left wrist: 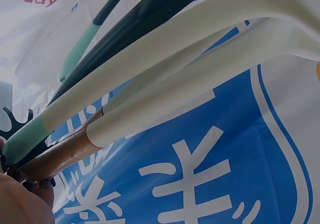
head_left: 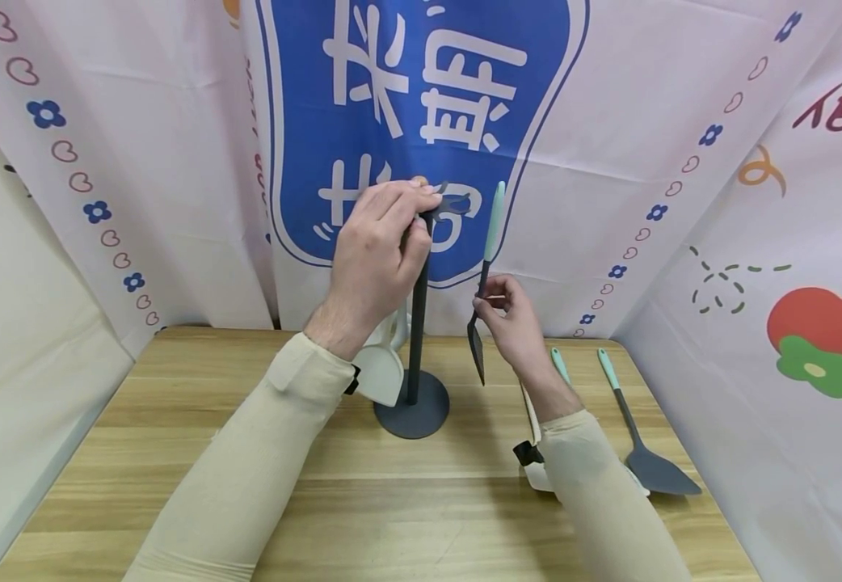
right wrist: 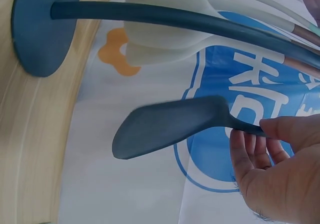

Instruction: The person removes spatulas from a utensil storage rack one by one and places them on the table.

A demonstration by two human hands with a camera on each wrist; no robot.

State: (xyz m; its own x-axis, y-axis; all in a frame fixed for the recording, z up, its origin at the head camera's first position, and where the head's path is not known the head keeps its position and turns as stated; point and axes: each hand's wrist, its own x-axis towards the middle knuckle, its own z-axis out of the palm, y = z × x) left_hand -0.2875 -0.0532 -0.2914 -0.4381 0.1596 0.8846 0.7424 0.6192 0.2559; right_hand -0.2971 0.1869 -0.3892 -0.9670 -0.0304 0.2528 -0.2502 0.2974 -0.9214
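A dark utensil stand [head_left: 417,339] with a round base rises in the middle of the table. My left hand [head_left: 377,238] grips its top, fingers over the hooks and thumb beside the pole. Cream utensils [head_left: 379,374] hang on the stand's left side; the left wrist view shows wooden handles [left wrist: 65,154] and a mint handle end [left wrist: 25,139] beside that hand. Right of the pole, my right hand [head_left: 514,323] pinches a spatula [right wrist: 172,126] by its dark neck. It stands nearly upright above the table, mint handle [head_left: 494,222] up and dark blade down, apart from the stand.
On the right of the wooden table [head_left: 421,517] lies a dark turner [head_left: 657,469] with a mint handle. Another mint-handled utensil [head_left: 560,365] and a pale one [head_left: 537,477] lie partly hidden under my right forearm. A printed curtain [head_left: 632,97] hangs behind the table.
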